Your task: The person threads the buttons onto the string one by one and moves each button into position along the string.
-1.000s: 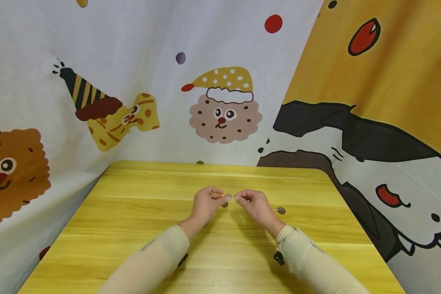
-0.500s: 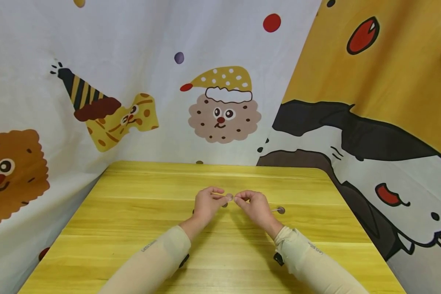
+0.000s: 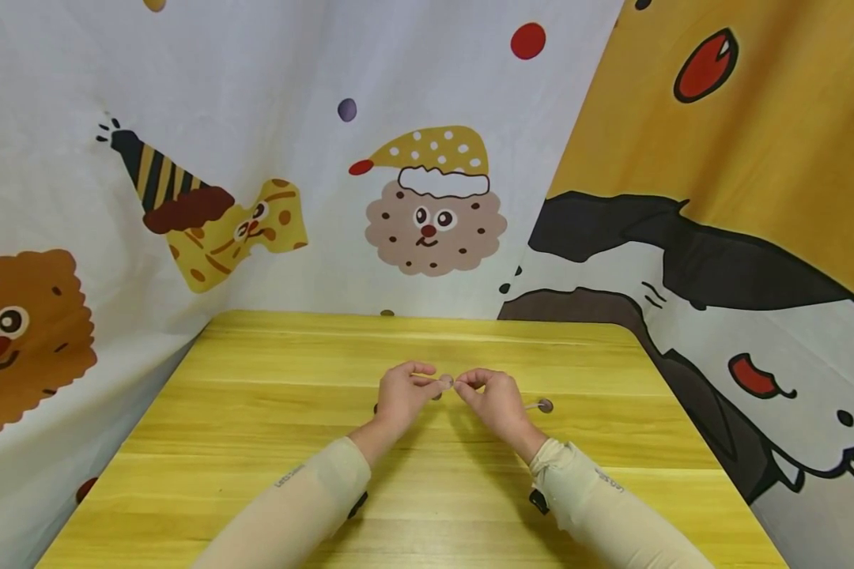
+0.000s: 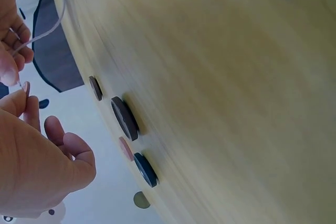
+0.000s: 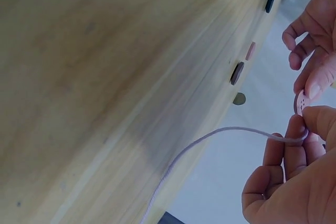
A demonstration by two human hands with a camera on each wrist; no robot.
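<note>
In the head view my left hand (image 3: 403, 393) and right hand (image 3: 494, 401) meet above the middle of the table. The left thumb and index finger pinch a pale pink button (image 5: 301, 102) with several small holes, held on edge. My right hand pinches the end of a pale lilac cord (image 5: 199, 138) right at the button's face. From the right fingers the cord loops down to a brown button (image 3: 545, 405) lying on the table to the right. Whether the cord's tip is inside a hole I cannot tell.
Several loose buttons lie on the wooden table (image 3: 427, 490), mostly hidden behind my left hand in the head view: a small brown one (image 4: 95, 88), a large dark brown one (image 4: 125, 118), a pink one (image 4: 126, 149) and a dark blue one (image 4: 145, 170). A printed curtain (image 3: 313, 71) hangs behind.
My left hand has shifted slightly right with the pink button, closing the small gap to the right fingertips. The right hand stays nearly still.
</note>
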